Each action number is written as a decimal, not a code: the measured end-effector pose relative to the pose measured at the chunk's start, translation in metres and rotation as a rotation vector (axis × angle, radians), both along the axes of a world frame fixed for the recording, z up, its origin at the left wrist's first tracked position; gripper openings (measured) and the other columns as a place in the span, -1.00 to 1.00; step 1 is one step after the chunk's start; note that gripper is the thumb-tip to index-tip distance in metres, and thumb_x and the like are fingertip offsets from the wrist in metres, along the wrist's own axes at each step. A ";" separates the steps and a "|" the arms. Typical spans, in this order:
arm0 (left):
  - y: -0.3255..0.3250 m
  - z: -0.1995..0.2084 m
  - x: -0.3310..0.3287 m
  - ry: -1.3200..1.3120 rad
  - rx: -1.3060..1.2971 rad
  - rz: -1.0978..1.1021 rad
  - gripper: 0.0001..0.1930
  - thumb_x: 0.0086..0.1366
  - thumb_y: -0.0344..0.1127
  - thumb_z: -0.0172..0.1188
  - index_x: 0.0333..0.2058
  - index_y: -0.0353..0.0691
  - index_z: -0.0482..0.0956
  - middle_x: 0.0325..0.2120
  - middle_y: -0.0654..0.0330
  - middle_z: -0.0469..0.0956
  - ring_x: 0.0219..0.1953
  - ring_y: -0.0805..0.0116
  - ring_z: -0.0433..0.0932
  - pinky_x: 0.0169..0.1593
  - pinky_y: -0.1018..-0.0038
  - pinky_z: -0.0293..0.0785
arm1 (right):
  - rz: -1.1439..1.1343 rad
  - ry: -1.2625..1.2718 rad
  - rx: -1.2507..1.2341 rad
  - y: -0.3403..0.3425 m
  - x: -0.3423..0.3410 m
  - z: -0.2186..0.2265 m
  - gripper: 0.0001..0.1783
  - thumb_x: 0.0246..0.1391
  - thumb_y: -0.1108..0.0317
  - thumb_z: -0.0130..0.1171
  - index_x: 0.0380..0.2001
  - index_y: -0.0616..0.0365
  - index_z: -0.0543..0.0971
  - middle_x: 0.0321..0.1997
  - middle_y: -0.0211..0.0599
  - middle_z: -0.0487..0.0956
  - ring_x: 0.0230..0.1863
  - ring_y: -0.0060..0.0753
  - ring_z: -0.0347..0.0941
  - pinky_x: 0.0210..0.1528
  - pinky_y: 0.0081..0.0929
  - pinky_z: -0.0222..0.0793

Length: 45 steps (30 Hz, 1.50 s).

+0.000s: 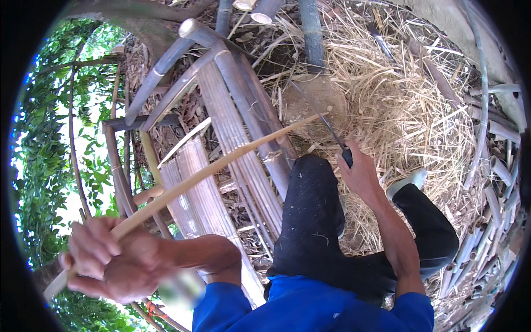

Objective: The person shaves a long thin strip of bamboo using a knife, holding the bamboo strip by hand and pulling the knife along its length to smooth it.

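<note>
My left hand (113,260), raised at the lower left, is closed around the thick end of a long, pale bamboo strip (221,162). The strip slants up and away to the right, and its thin far end lies over a round wooden chopping block (333,97). A knife (326,124) with a black handle and a narrow dark blade is gripped in my right hand (360,170), beside my bent knee. Its blade crosses the strip close to the far tip; whether the two touch I cannot tell.
Loose straw-like shavings (398,127) cover the ground around the block. A bamboo bench (213,94) of slats and poles stands left of my leg. Cut bamboo pieces (492,216) are piled along the right. An upright pole (311,36) rises behind the block. Leafy plants (44,127) fill the left.
</note>
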<state>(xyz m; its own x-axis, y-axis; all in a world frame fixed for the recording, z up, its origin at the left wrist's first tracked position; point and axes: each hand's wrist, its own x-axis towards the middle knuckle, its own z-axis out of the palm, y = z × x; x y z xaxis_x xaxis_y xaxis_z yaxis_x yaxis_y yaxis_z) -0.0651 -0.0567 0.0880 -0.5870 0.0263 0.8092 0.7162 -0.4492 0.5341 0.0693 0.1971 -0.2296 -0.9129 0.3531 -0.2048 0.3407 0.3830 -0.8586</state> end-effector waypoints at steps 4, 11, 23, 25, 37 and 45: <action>0.025 -0.018 0.028 -0.071 0.059 0.151 -0.61 0.60 -0.09 -0.16 -0.29 -0.31 0.36 -0.59 0.31 0.27 -0.66 0.49 0.25 -0.68 0.59 0.27 | 0.008 -0.040 -0.018 -0.026 0.020 0.051 -0.67 0.25 0.26 0.21 -0.07 0.22 0.41 -0.51 0.10 0.56 -0.42 0.27 0.56 -0.37 0.02 0.40; 0.039 -0.026 0.070 -0.004 0.103 0.237 -0.62 0.60 0.01 -0.15 -0.30 -0.16 0.36 -0.62 0.34 0.18 -0.71 0.59 0.09 -0.71 0.62 0.02 | 0.193 0.466 0.211 -0.093 0.041 0.165 -0.76 0.18 0.26 0.25 -0.14 0.08 0.50 -0.48 -0.20 0.48 -0.58 -0.10 0.54 -0.60 -0.26 0.50; 0.030 -0.033 0.090 -0.049 0.132 0.185 -0.60 0.59 0.02 -0.16 -0.34 -0.15 0.33 -0.62 0.34 0.15 -0.70 0.57 0.08 -0.70 0.59 -0.01 | 0.296 0.479 0.189 -0.104 0.048 0.166 -0.75 0.16 0.26 0.28 -0.14 0.08 0.52 -0.49 -0.20 0.47 -0.58 -0.13 0.54 -0.62 -0.26 0.50; 0.034 -0.032 0.089 -0.033 0.095 0.295 -0.61 0.58 0.03 -0.13 -0.34 -0.14 0.33 -0.63 0.35 0.15 -0.71 0.58 0.06 -0.71 0.60 -0.04 | 0.257 0.462 0.229 -0.098 0.044 0.158 -0.76 0.17 0.27 0.27 -0.15 0.08 0.52 -0.51 -0.21 0.46 -0.60 -0.14 0.54 -0.62 -0.27 0.50; 0.018 -0.035 0.087 -0.064 0.143 0.235 -0.65 0.55 -0.05 -0.04 -0.38 -0.15 0.34 -0.61 0.35 0.15 -0.71 0.57 0.04 -0.69 0.59 -0.04 | 0.227 0.384 0.190 -0.094 0.043 0.128 -0.77 0.14 0.28 0.23 -0.15 0.05 0.51 -0.53 -0.15 0.50 -0.49 -0.06 0.57 -0.56 -0.20 0.55; 0.012 -0.031 0.076 -0.058 0.158 0.394 -0.68 0.53 -0.11 -0.01 -0.38 -0.16 0.33 -0.62 0.36 0.15 -0.71 0.57 0.01 -0.67 0.57 -0.08 | 0.144 0.278 0.210 -0.081 0.024 0.092 -0.78 0.13 0.32 0.31 -0.23 0.11 0.49 -0.52 -0.20 0.46 -0.54 -0.10 0.51 -0.57 -0.24 0.50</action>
<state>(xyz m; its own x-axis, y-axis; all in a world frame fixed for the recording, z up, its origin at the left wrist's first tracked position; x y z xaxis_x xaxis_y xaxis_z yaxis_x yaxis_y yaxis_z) 0.0106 -0.0442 0.0569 -0.5720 -0.3309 0.7506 0.8203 -0.2266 0.5252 0.0936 0.1164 -0.1381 -0.9668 0.2251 0.1211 0.0355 0.5876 -0.8084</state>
